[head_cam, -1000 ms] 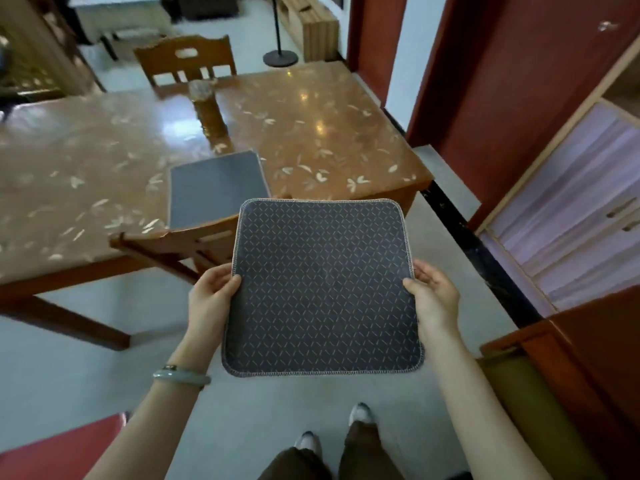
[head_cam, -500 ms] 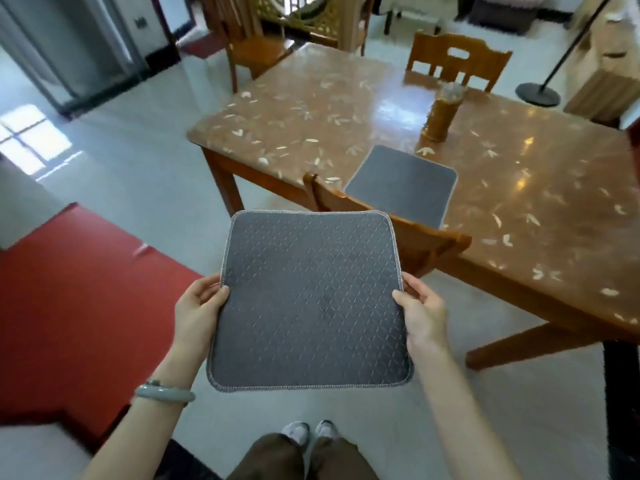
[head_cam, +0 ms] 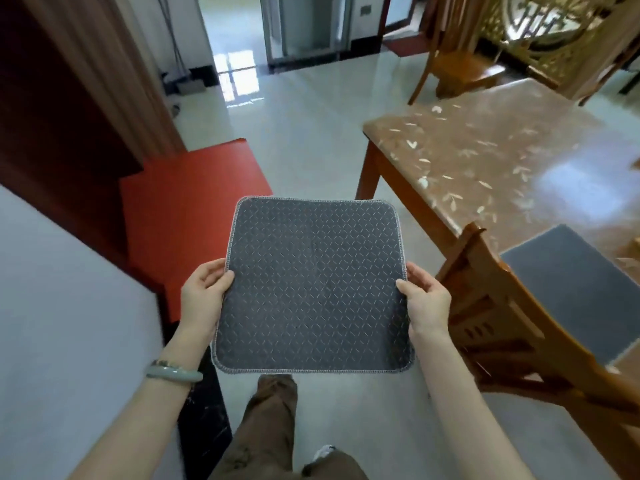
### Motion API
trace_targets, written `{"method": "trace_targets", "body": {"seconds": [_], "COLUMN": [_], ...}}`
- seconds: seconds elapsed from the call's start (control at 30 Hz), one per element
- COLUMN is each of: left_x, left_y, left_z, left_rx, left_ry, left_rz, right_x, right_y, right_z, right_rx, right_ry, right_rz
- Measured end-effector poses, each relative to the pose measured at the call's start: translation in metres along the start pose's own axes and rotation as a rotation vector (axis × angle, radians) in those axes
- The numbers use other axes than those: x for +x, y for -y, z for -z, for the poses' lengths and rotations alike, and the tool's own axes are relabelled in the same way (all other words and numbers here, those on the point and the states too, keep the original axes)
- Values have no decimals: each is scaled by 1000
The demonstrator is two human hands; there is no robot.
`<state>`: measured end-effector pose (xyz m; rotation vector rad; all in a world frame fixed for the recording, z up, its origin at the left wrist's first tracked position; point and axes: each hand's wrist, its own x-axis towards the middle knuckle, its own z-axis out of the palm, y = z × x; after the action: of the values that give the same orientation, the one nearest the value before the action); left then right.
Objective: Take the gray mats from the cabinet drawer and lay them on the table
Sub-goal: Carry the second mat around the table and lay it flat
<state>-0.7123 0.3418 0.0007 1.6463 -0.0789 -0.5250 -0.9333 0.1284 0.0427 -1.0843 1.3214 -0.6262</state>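
Observation:
I hold a square gray mat (head_cam: 313, 285) with a diamond pattern and light stitched edge flat in front of me, over the floor. My left hand (head_cam: 204, 297) grips its left edge and my right hand (head_cam: 427, 306) grips its right edge. A second gray mat (head_cam: 575, 289) lies flat on the brown leaf-patterned table (head_cam: 485, 157) at the right, partly hidden by a chair back. The table's near corner is ahead and to the right of the held mat.
A wooden chair (head_cam: 526, 337) is tucked at the table's near side, close to my right forearm. Another wooden chair (head_cam: 457, 60) stands at the far end. A red floor mat (head_cam: 187, 195) and dark wood panel (head_cam: 62, 109) lie left. Pale tiled floor (head_cam: 304, 123) stretches ahead.
My view has swung left along the table: the table and its mat have slid to the right side. Both hands keep the same hold on the mat.

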Motion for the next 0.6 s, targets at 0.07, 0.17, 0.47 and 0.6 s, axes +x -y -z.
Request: {"method": "trace_targets", "body": {"seconds": [0.07,0.17,0.47,0.6], "left_x": [22,63,207,258], "left_y": [0,-7,-59,-80], "left_z": [9,19,31,23], "left_rx": [-26,-54,-101,-100], "left_ry": [-33,-75,-82,-61], "left_rz": [21,32,52,69], "right_x": [15,41,116,145], "right_y": [8,23,73,92], "right_z": [-28,-75,-205,-242], "right_rx": [-24,-60,-24,-5], "right_ry": [38,86,84,60], "right_rz": [-8,0,-8,-21]}}
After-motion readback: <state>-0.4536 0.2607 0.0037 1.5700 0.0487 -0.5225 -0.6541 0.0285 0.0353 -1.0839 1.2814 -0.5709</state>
